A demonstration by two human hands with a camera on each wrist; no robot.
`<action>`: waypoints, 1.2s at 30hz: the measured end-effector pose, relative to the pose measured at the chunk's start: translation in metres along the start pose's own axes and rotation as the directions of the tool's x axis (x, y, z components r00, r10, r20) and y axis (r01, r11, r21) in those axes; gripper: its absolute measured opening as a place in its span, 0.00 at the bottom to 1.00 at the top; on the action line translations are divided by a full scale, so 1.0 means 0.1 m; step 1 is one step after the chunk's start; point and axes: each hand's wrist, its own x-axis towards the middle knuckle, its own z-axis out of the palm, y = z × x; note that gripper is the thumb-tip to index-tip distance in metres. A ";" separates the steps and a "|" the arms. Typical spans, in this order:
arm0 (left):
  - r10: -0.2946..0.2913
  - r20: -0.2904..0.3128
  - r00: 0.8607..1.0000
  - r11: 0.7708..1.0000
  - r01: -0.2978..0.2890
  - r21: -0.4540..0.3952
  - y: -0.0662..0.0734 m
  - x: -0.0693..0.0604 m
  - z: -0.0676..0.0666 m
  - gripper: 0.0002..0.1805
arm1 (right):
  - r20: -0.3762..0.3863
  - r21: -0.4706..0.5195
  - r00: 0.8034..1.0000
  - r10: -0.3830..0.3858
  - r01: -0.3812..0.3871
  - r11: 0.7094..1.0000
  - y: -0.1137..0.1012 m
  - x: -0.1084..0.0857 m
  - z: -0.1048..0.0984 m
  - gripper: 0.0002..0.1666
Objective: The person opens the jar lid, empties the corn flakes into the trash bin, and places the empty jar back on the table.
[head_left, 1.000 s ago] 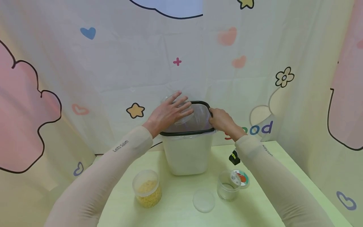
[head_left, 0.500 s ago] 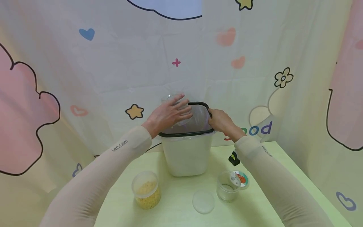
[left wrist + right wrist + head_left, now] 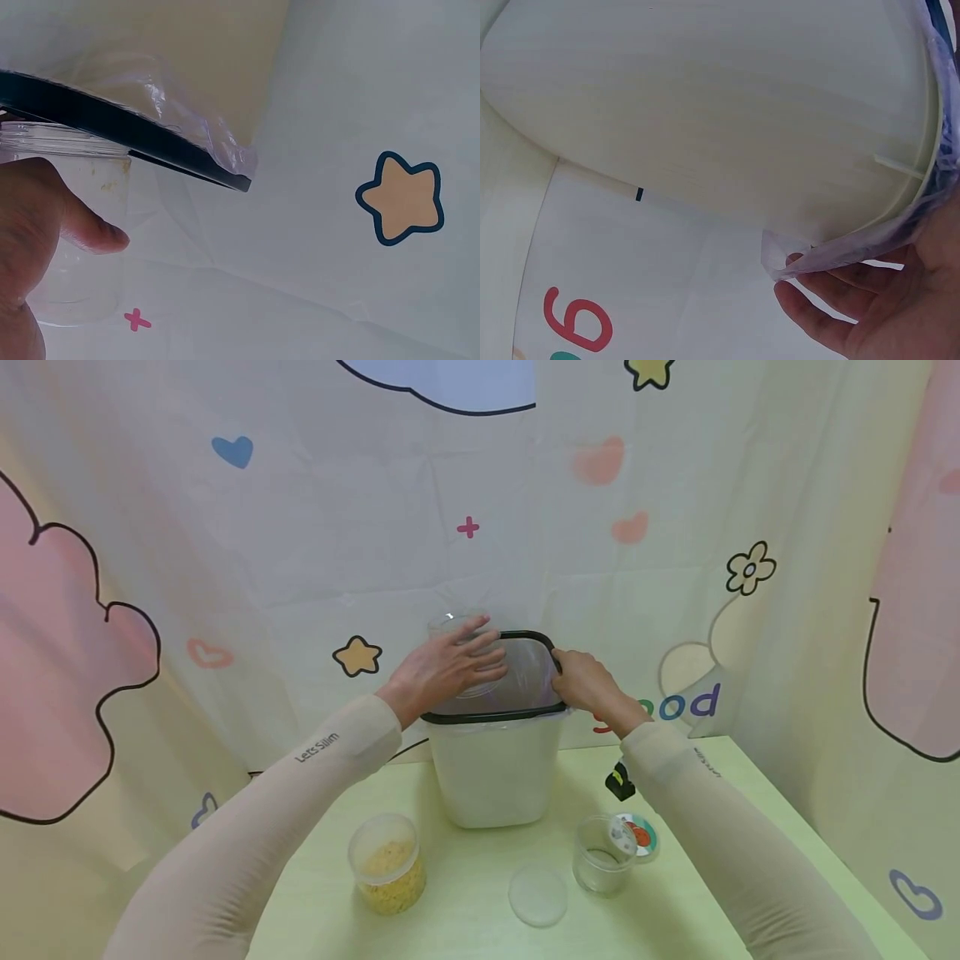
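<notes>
Jar (image 3: 94,176) is mouth-down over the bin (image 3: 495,772), a touch lower than a second ago. Left grip (image 3: 453,664) has fingers and thumb round it, right grip (image 3: 585,678) still holding the bin's dark rim (image 3: 502,717). Tub of yellow bits (image 3: 393,872) and round lid (image 3: 538,896) haven't budged on the counter (image 3: 457,897) fwiw.

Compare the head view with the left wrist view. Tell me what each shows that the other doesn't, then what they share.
Only the head view: the right grip on the bin's rim, a tub of yellow crumbs, a plain lid, a cup and a printed lid on the table.

Only the left wrist view: the left thumb against the jar, and yellowish specks on its wall.

Both: the left grip holding the jar, the bin's rim and liner, and the curtain's star and plus.
</notes>
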 end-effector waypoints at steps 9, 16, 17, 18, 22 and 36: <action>0.011 0.005 1.000 1.000 -0.011 0.021 0.01 0.02 0.00 0.58 | 0.003 0.004 1.000 0.000 0.000 1.000 0.01 0.00 0.00 0.35; 0.000 -0.006 1.000 1.000 0.000 0.006 -0.07 0.00 -0.04 0.56 | 0.001 0.001 1.000 0.002 -0.002 1.000 0.02 0.00 0.00 0.36; -0.012 -0.008 1.000 1.000 0.012 0.004 -0.08 -0.01 -0.05 0.56 | -0.001 -0.001 1.000 0.001 -0.001 1.000 0.02 0.00 0.00 0.36; -0.024 -0.008 1.000 1.000 0.024 0.005 -0.09 -0.01 -0.05 0.56 | -0.001 0.000 1.000 -0.001 0.001 1.000 0.02 0.00 0.00 0.36; -0.018 -0.009 1.000 1.000 0.018 0.008 -0.08 -0.02 -0.04 0.57 | -0.006 0.008 1.000 -0.007 0.007 1.000 0.02 0.00 0.00 0.36; -0.018 -0.029 0.999 0.999 0.017 -0.032 -0.01 -0.02 -0.01 0.55 | -0.011 0.012 1.000 -0.001 0.001 1.000 0.00 -0.01 0.02 0.36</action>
